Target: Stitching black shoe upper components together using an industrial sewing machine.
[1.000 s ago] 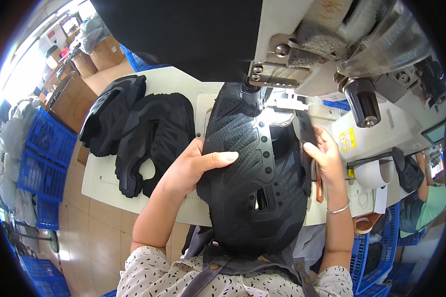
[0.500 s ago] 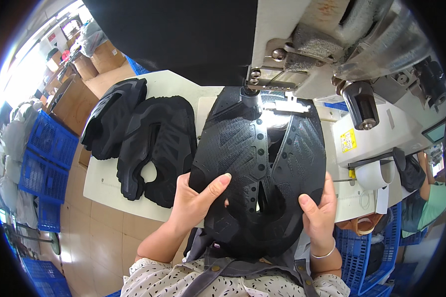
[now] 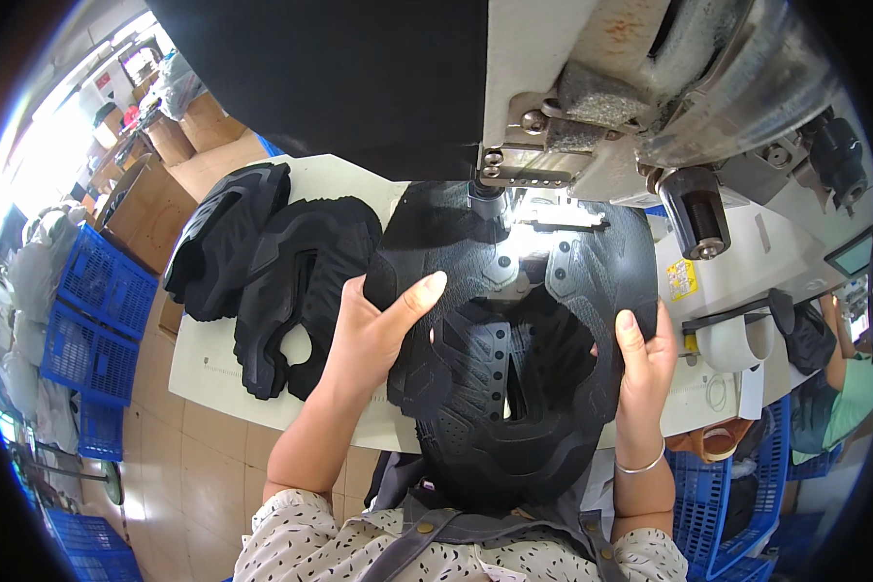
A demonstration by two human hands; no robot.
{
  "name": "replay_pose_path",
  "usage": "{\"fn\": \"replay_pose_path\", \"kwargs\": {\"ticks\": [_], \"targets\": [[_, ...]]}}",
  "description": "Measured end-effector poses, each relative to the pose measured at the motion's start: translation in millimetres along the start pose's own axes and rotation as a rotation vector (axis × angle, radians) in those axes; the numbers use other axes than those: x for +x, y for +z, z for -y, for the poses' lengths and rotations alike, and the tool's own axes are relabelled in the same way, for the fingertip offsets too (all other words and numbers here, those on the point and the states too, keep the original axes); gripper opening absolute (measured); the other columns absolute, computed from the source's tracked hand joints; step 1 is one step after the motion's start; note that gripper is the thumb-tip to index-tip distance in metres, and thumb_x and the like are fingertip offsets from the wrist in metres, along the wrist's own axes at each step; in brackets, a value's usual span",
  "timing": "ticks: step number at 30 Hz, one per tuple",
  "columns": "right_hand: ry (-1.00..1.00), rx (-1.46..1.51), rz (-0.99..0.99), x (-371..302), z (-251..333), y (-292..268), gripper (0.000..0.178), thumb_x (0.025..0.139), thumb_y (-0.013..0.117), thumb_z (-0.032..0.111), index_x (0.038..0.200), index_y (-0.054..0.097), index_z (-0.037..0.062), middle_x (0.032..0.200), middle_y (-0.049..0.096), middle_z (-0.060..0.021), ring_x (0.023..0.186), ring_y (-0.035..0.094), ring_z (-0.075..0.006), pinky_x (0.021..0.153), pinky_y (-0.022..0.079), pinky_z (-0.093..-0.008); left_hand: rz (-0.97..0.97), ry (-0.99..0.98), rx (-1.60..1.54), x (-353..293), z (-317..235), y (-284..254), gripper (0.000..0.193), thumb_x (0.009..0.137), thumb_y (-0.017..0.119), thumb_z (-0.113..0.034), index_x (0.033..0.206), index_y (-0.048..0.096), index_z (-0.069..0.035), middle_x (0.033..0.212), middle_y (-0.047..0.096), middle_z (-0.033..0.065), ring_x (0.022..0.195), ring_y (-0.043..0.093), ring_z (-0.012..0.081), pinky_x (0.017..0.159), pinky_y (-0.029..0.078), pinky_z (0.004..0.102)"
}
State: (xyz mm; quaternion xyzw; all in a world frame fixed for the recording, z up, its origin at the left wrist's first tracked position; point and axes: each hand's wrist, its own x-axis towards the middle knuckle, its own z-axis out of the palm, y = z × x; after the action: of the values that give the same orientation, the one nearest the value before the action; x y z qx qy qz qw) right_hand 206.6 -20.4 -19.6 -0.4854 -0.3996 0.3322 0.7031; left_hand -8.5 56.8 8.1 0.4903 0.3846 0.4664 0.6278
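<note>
A black shoe upper (image 3: pixel 412 247) with two rows of eyelet holes is spread flat under the head of a white sewing machine (image 3: pixel 529 58). My left hand (image 3: pixel 383 325) pinches its left side, thumb on top and the fingers mostly hidden beneath. On its right edge, my right hand (image 3: pixel 647 359) grips the same way, with a bracelet on the wrist. The far end of the upper lies by the presser foot (image 3: pixel 490 197), under a bright light. Through the opening of the held piece, more black uppers (image 3: pixel 509 456) show at the table's near edge.
Two stacks of black uppers, one nearer (image 3: pixel 306 281) and one farther (image 3: pixel 228 238), lie on the pale table (image 3: pixel 233 383) at left. Blue crates (image 3: pixel 87 344) stand on both sides. A white roll (image 3: pixel 732 341) sits at right, and another person's arm (image 3: pixel 831 369) shows beyond.
Both hands have moved away from me and slightly apart, carrying the held upper farther under the machine head. The uppers beneath it now show more. My view has shifted slightly.
</note>
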Motion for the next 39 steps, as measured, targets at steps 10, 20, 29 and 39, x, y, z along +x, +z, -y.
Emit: {"fn": "replay_pose_path", "kwargs": {"ticks": [10, 20, 29, 39], "targets": [[-0.003, 0.003, 0.02, 20.5, -2.9, 1.9, 0.019, 0.088, 0.054, 0.018, 0.101, 0.055, 0.0045, 0.077, 0.06, 0.0001, 0.059, 0.053, -0.0034, 0.054, 0.044, -0.0162, -0.065, 0.001, 0.116, 34.8, 8.2, -14.2, 0.081, 0.07, 0.076, -0.033, 0.106, 0.032, 0.024, 0.073, 0.055, 0.0096, 0.064, 0.053, 0.0089, 0.059, 0.045, 0.0177], [0.17, -0.065, 0.126, 54.2, 4.8, -2.6, 0.013, 0.088, 0.051, 0.014, 0.095, 0.055, 0.0036, 0.072, 0.058, -0.0031, 0.058, 0.053, -0.0062, 0.053, 0.043, -0.0196, 0.051, -0.044, -0.181, 89.7, -29.6, -13.4, 0.026, 0.075, 0.059, -0.007, 0.097, 0.058, 0.009, 0.088, 0.062, 0.0103, 0.08, 0.06, 0.018, 0.079, 0.045, 0.0291], [-0.183, -0.547, 0.187, 46.9, -21.7, -12.5, 0.035, 0.086, 0.051, 0.011, 0.119, 0.049, 0.0007, 0.093, 0.058, -0.0074, 0.075, 0.054, -0.0112, 0.061, 0.045, -0.0212, -0.286, 0.629, 0.271, 39.6, -53.4, -112.8, 0.046, 0.078, 0.06, -0.002, 0.123, 0.046, 0.003, 0.111, 0.057, 0.0076, 0.097, 0.054, 0.0138, 0.089, 0.04, 0.0261], [-0.092, -0.912, 0.249, 34.4, -43.9, -31.5, 0.047, 0.071, 0.068, 0.016, 0.112, 0.054, -0.0008, 0.092, 0.052, -0.0094, 0.08, 0.051, -0.0206, 0.07, 0.043, -0.0285, -0.195, 0.385, 0.146, -20.0, -48.2, -194.2, 0.045, 0.077, 0.059, -0.002, 0.119, 0.044, 0.003, 0.11, 0.057, 0.0106, 0.096, 0.057, 0.0171, 0.087, 0.043, 0.0274]]}}
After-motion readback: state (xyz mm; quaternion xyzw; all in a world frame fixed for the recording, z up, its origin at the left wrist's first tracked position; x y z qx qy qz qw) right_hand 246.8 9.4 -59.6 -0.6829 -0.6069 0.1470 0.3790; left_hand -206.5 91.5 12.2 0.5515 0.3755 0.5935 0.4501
